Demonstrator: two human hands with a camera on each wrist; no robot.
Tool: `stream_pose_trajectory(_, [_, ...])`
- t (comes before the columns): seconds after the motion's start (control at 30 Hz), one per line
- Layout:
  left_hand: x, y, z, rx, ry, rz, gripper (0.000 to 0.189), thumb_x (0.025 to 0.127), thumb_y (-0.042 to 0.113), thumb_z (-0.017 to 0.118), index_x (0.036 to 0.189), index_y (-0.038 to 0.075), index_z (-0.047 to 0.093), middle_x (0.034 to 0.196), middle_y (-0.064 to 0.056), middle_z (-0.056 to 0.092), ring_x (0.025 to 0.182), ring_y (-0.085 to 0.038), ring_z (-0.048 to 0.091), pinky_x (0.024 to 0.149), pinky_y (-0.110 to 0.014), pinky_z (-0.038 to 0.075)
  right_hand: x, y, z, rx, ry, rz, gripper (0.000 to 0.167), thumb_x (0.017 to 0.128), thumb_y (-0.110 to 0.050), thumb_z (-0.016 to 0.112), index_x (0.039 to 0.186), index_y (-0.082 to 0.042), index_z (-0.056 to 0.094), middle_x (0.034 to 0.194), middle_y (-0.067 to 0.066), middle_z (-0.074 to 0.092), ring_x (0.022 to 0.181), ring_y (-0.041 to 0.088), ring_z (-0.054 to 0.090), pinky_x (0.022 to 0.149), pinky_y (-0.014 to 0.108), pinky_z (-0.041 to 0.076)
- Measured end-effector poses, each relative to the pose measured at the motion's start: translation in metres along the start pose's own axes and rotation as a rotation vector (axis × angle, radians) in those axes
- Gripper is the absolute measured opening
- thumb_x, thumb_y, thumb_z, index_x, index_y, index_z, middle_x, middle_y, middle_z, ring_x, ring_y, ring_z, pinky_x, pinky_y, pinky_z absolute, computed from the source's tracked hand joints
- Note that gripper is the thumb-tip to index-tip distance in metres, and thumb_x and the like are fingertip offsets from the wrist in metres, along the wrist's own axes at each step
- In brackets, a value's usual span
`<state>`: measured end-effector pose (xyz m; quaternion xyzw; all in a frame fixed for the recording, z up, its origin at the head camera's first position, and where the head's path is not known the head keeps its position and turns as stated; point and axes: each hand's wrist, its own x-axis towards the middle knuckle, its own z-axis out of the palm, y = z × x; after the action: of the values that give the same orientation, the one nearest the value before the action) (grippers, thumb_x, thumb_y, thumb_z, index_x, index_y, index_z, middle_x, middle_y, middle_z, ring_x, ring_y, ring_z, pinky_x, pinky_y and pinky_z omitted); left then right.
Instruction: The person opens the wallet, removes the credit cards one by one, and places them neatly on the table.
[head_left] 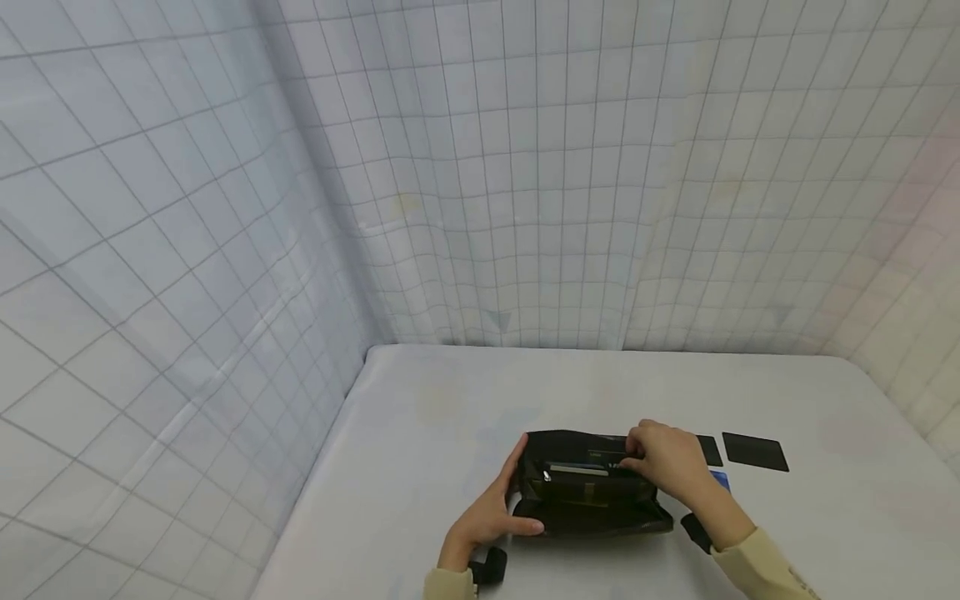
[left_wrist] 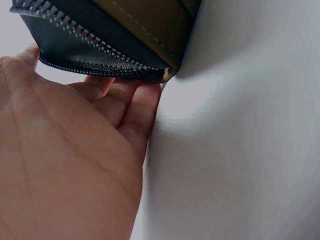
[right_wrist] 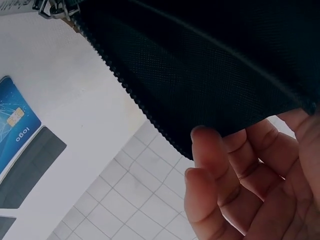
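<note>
Right forearm (head_left: 742, 542) partly hides blue card (head_left: 721, 480) near wallet (head_left: 600, 521).

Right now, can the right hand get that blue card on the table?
Probably yes, after it lets go: the right hand is holding the edge of the wallet, but the blue card lies close by on the table, and nothing covers the part the right wrist view shows.
</note>
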<state>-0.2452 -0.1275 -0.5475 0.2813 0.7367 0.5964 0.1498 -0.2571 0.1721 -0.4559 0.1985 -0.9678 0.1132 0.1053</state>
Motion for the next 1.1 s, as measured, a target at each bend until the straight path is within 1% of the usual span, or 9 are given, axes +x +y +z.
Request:
stream_pose_trajectory(0.17, [0.001, 0.001, 0.000, 0.020, 0.010, 0.005, 0.114, 0.075, 0.047, 0.078, 0.152, 0.038, -0.005, 0.156, 0.012, -0.008, 0.142, -0.020, 0.001, 0.106, -0.059, 0.016, 0.000, -0.001, 0.000, -0.024, 0.020, 0.007, 0.023, 0.069, -0.024, 0.085, 0.070, -0.018, 0.063, 0.067, -0.008, 0.046, 0.052, 0.007, 0.043, 0.047, 0.028, 0.038])
stream_pose_trajectory(0.3, [0.003, 0.005, 0.000, 0.023, 0.014, 0.017, 0.114, 0.075, 0.043, 0.080, 0.152, 0.036, -0.004, 0.156, 0.010, -0.008, 0.142, -0.020, 0.001, 0.107, -0.058, 0.015, 0.002, 0.001, -0.001, -0.008, 0.033, 0.007, 0.026, 0.068, -0.024, 0.086, 0.068, -0.018, 0.060, 0.066, -0.008, 0.045, 0.052, 0.007, 0.043, 0.047, 0.028, 0.037])
stream_pose_trajectory(0.47, [-0.004, 0.024, 0.001, 0.018, -0.025, 0.010, 0.116, 0.077, 0.039, 0.079, 0.153, 0.024, -0.008, 0.157, -0.001, -0.011, 0.142, -0.029, -0.002, 0.105, -0.061, 0.013, -0.001, 0.003, 0.005, 0.027, 0.019, 0.006, 0.031, 0.067, -0.026, 0.086, 0.065, -0.022, 0.056, 0.064, -0.011, 0.041, 0.051, 0.006, 0.040, 0.046, 0.027, 0.034])
stream_pose_trajectory(0.53, [-0.006, 0.031, 0.001, 0.009, -0.029, 0.008, 0.116, 0.078, 0.038, 0.079, 0.154, 0.021, -0.007, 0.157, -0.004, -0.010, 0.142, -0.031, 0.001, 0.106, -0.061, 0.014, -0.001, 0.004, 0.007, 0.026, 0.028, -0.006, 0.033, 0.066, -0.026, 0.086, 0.063, -0.022, 0.054, 0.063, -0.011, 0.041, 0.050, 0.005, 0.039, 0.046, 0.027, 0.034])
stream_pose_trajectory(0.63, [-0.007, 0.035, 0.000, -0.008, -0.019, 0.004, 0.114, 0.079, 0.035, 0.079, 0.154, 0.022, -0.006, 0.157, -0.003, -0.009, 0.142, -0.028, 0.004, 0.107, -0.058, 0.014, 0.003, 0.005, 0.008, 0.013, 0.047, -0.021, 0.034, 0.067, -0.026, 0.086, 0.062, -0.022, 0.053, 0.063, -0.010, 0.042, 0.050, 0.006, 0.039, 0.045, 0.027, 0.034])
stream_pose_trajectory(0.73, [-0.006, 0.037, -0.002, -0.016, -0.009, 0.009, 0.114, 0.078, 0.032, 0.080, 0.154, 0.022, -0.005, 0.157, -0.003, -0.008, 0.142, -0.027, 0.007, 0.107, -0.057, 0.015, 0.007, 0.004, 0.007, 0.006, 0.045, -0.033, 0.033, 0.068, -0.026, 0.085, 0.062, -0.021, 0.053, 0.063, -0.009, 0.043, 0.049, 0.007, 0.039, 0.044, 0.027, 0.034])
stream_pose_trajectory(0.9, [-0.006, 0.036, -0.002, -0.012, -0.013, 0.013, 0.115, 0.078, 0.031, 0.080, 0.154, 0.022, -0.006, 0.157, -0.003, -0.009, 0.142, -0.027, 0.004, 0.107, -0.057, 0.013, 0.008, 0.002, 0.005, 0.004, 0.025, -0.036, 0.032, 0.071, -0.025, 0.084, 0.063, -0.021, 0.053, 0.064, -0.009, 0.042, 0.050, 0.007, 0.039, 0.045, 0.027, 0.033])
stream_pose_trajectory(1.03, [-0.006, 0.034, 0.000, -0.021, -0.013, 0.017, 0.114, 0.078, 0.033, 0.080, 0.154, 0.026, -0.005, 0.157, -0.003, -0.008, 0.142, -0.026, 0.002, 0.107, -0.057, 0.012, 0.003, 0.001, 0.005, 0.002, 0.041, -0.047, 0.034, 0.072, -0.025, 0.083, 0.065, -0.021, 0.050, 0.065, -0.009, 0.040, 0.050, 0.006, 0.037, 0.045, 0.026, 0.032])
stream_pose_trajectory(1.1, [-0.006, 0.033, 0.002, -0.028, -0.017, 0.012, 0.114, 0.077, 0.035, 0.080, 0.154, 0.026, -0.005, 0.157, -0.002, -0.008, 0.142, -0.026, 0.000, 0.107, -0.058, 0.012, -0.002, 0.001, 0.006, -0.001, 0.051, -0.057, 0.035, 0.073, -0.024, 0.083, 0.066, -0.022, 0.049, 0.066, -0.010, 0.038, 0.050, 0.005, 0.036, 0.045, 0.025, 0.031])
